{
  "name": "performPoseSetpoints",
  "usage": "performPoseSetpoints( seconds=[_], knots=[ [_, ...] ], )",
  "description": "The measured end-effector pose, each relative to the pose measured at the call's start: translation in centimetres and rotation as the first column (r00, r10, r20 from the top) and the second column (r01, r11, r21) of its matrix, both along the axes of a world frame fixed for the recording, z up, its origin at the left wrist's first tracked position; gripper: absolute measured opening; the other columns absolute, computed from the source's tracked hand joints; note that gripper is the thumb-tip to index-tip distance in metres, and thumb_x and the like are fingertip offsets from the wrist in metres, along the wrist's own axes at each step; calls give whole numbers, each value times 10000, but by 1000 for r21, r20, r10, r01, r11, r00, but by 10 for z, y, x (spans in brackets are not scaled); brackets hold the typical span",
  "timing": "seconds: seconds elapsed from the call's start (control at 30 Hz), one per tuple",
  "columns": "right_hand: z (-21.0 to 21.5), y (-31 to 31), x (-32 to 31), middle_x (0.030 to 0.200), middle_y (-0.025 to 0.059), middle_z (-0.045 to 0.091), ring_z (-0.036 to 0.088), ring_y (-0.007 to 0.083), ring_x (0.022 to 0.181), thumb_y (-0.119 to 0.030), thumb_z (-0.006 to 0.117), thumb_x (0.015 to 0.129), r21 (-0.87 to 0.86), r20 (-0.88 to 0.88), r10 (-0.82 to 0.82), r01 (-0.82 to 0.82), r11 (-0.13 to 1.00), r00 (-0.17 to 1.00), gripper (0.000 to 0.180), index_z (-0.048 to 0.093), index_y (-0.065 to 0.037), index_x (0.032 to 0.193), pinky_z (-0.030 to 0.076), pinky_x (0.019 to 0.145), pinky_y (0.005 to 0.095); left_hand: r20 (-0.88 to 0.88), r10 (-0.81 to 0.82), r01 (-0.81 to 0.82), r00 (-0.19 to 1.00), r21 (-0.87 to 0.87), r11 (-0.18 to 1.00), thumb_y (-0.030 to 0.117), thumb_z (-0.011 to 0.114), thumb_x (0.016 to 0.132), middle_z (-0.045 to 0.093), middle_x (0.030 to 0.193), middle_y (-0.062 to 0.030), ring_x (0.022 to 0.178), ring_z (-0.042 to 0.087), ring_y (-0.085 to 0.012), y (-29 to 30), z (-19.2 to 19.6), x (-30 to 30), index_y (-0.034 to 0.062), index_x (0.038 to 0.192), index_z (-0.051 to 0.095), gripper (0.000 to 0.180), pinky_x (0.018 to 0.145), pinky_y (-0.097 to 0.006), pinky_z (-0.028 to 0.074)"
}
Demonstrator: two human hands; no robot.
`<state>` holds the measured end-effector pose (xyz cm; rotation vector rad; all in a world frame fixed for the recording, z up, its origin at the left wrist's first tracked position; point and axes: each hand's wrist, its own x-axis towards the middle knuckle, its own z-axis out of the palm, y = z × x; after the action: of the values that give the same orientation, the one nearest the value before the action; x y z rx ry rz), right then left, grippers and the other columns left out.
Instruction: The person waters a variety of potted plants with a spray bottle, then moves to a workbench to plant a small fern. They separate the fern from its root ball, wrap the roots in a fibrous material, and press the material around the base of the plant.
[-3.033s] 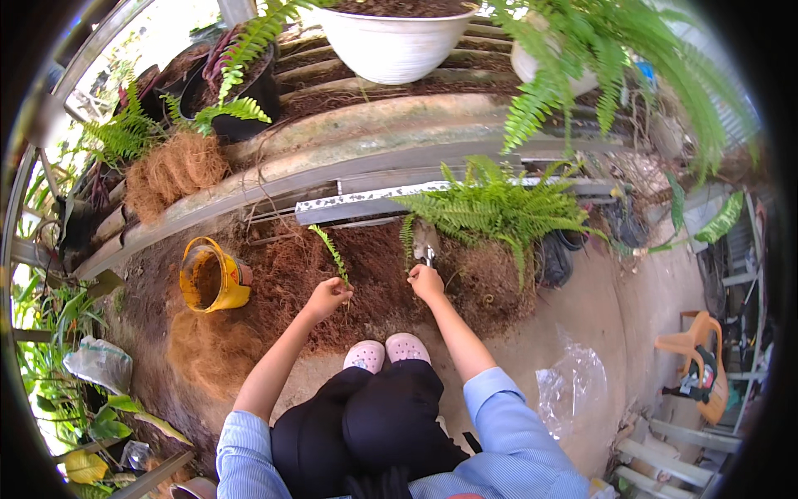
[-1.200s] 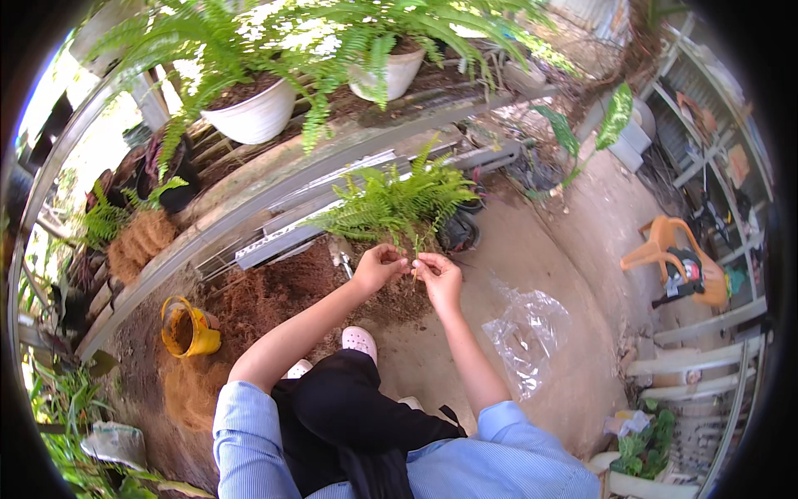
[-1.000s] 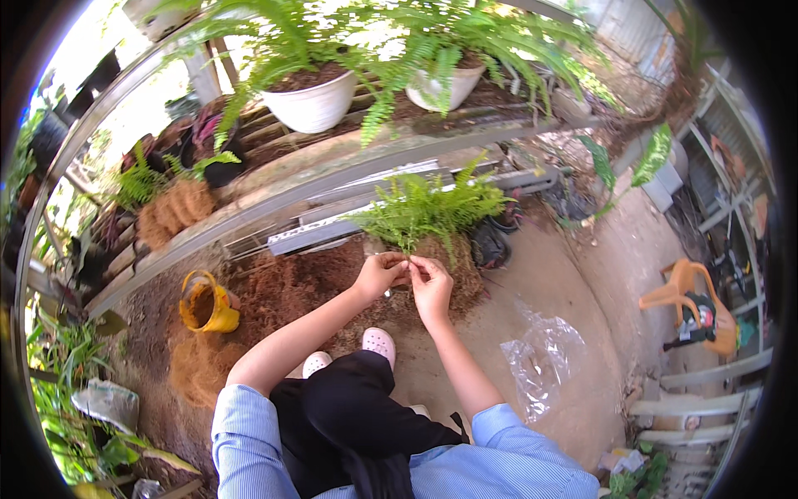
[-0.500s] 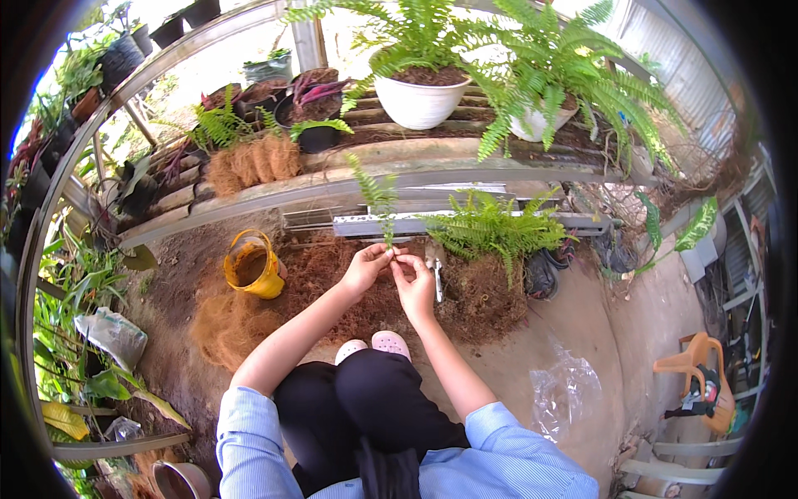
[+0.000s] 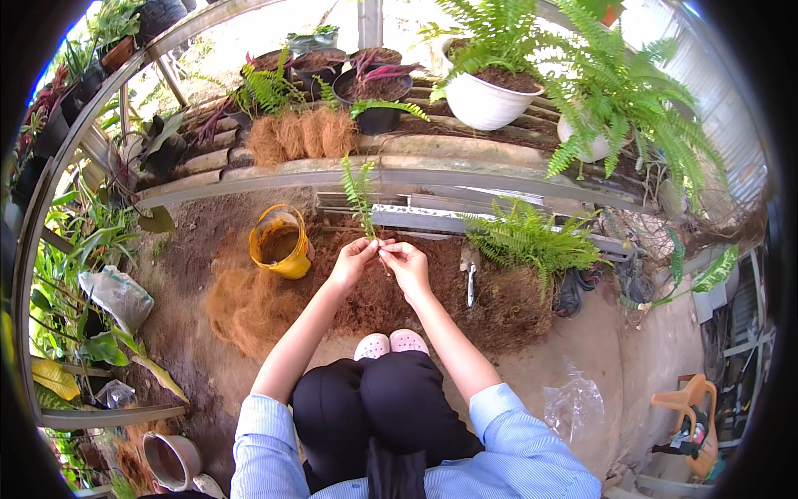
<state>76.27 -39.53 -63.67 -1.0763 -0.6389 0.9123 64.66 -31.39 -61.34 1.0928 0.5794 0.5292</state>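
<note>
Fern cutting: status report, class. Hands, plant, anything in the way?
Left hand and right hand both pinch fern cutting, upright. Trowel lies right. Nothing blocking.

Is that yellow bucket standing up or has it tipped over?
Tipped. The yellow bucket leans on the brown soil pile, its mouth turned toward the camera so the brown-coated inside shows. How full it is, I cannot tell.

clear plastic bag [image 5: 573,407] on ground at right, crumpled plastic bag [image 5: 116,295] at left
</note>
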Motion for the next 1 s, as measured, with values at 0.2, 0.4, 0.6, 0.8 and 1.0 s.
performPoseSetpoints(
  seconds=[0.2,0.4,0.6,0.8,1.0],
  knots=[
    [-59,11,51,935,35,655,621,118,801,-170,606,851,-257,-33,-96,85,963,995,172,628,-61,982,466,657,222,-154,252,-243,955,81,967,190,496,927,663,987,-28,735,501,-22,22,-61,-27,43,968,610,190,665,-174,390],
    [-203,-29,143,942,38,621,594,127,863,-166,561,876,-480,258,-324,412,774,910,192,582,-46,1024,472,716,272,-177,403,-427,898,-126,896,190,505,923,663,956,-58,708,555,-47,35,-124,-28,20,1011,584,206,620,-163,401],
    [-240,-57,97,1430,252,131,187,405,1312,-317,610,814,-384,861,202,336,860,466,764,188,-43,1389,225,1071,430,-196,433,-469,880,-205,859,178,491,927,632,1010,-112,948,615,-193,46,-187,-30,-20,1040,539,233,847,-282,476],
    [-276,-50,72,1481,148,47,101,363,1355,-63,453,840,-587,805,591,202,784,48,647,201,-209,1418,194,1094,444,-278,404,-470,872,-237,850,151,505,919,635,979,-137,911,622,-196,44,-194,-23,-51,1049,538,243,834,-279,479],
    [-285,7,112,1485,108,90,136,347,1352,65,420,759,-502,865,482,202,841,140,735,229,-210,1413,243,1086,430,-358,400,-499,843,-246,831,192,491,930,629,1008,-92,910,612,-163,45,-193,-35,-24,1063,536,258,772,-245,469]
  ],
)
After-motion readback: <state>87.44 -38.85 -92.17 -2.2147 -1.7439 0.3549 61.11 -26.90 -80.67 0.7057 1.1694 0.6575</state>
